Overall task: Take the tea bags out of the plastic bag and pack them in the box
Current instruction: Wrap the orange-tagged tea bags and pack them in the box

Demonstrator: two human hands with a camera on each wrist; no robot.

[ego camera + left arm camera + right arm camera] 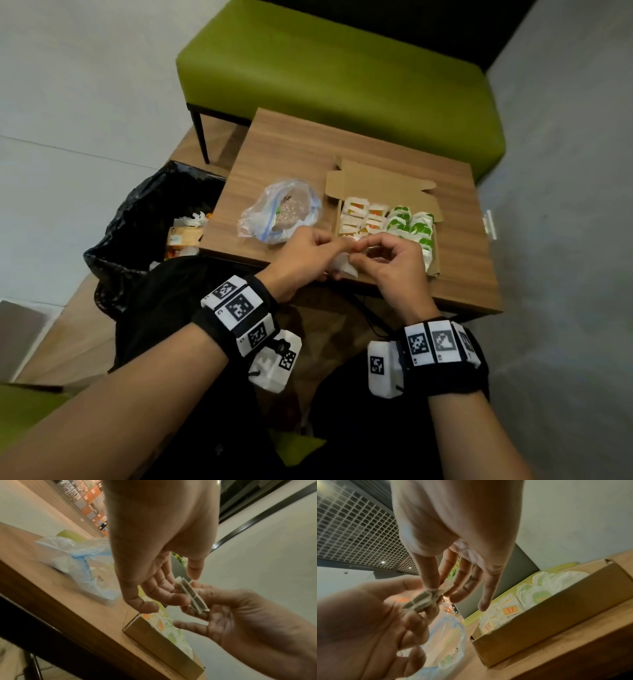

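Note:
Both hands meet over the table's near edge around one white tea bag (pixel 344 265) (pixel 192 595) (pixel 421 601). My left hand (pixel 308 253) (pixel 164 588) holds it with fingers and thumb. My right hand (pixel 390 260) (pixel 440 588) pinches its end between thumb and forefinger. The open cardboard box (pixel 436 219) (pixel 154 638) (pixel 547 626) lies just behind, packed with orange-tagged tea bags (pixel 359 216) on the left and green-tagged ones (pixel 411 222) on the right. Left of the box is the crumpled clear plastic bag (pixel 281 212) (pixel 75 561) (pixel 448 649), with some content showing through it.
The small wooden table (pixel 294 150) stands before a green bench (pixel 342 75). A bin with a black liner (pixel 144 219) holding rubbish sits left of the table, by my knee.

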